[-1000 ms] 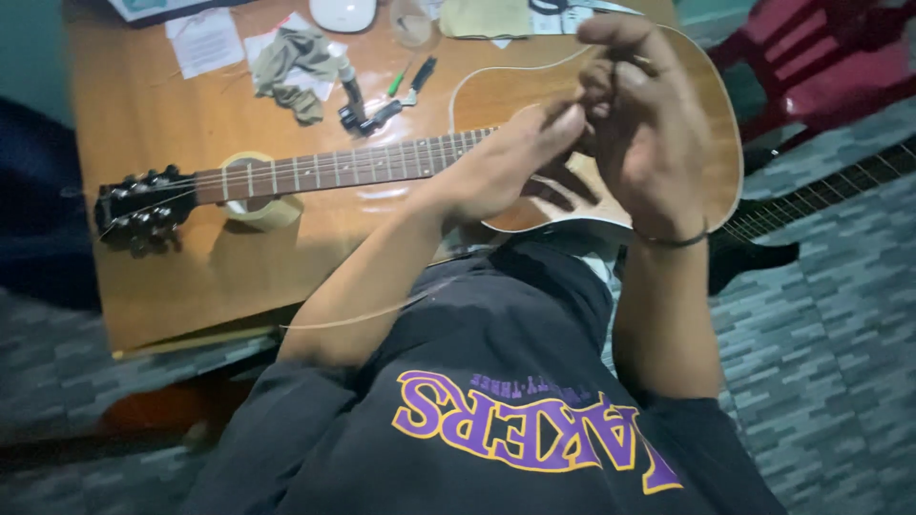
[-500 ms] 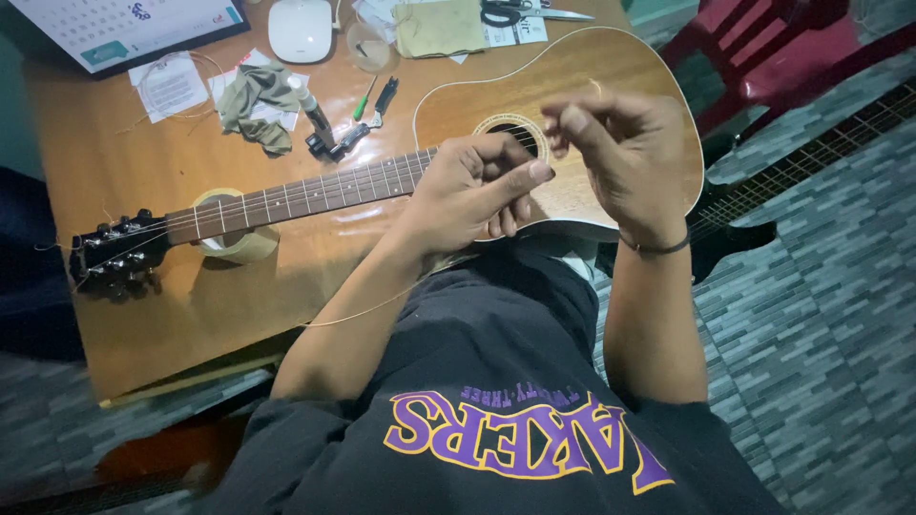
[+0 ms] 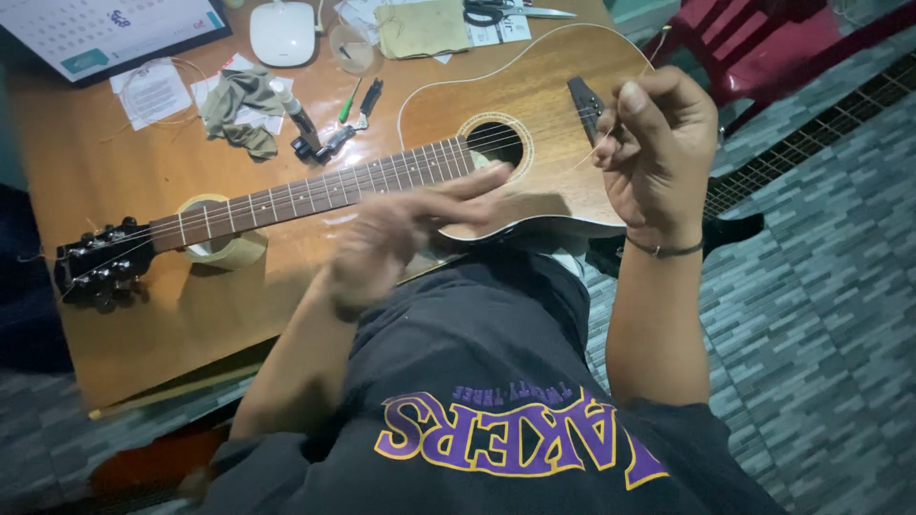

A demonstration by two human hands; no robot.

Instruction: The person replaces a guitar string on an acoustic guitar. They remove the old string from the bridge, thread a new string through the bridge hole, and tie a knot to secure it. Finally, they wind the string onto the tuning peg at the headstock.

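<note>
Wood table [image 3: 143, 324] w/ guitar [image 3: 534, 105]; right hand [image 3: 654, 143] pinches string [image 3: 596, 153].

Scissors [image 3: 496, 11], crumpled cloth [image 3: 239, 110], tape roll [image 3: 224, 250], red chair [image 3: 754, 38].

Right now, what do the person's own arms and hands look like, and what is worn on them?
Both forearms are bare. The left hand is motion-blurred and shows nothing worn. The right hand has a thin dark band around its wrist. Short dark sleeves of a shirt with purple, yellow-edged lettering cover the upper arms.
</note>
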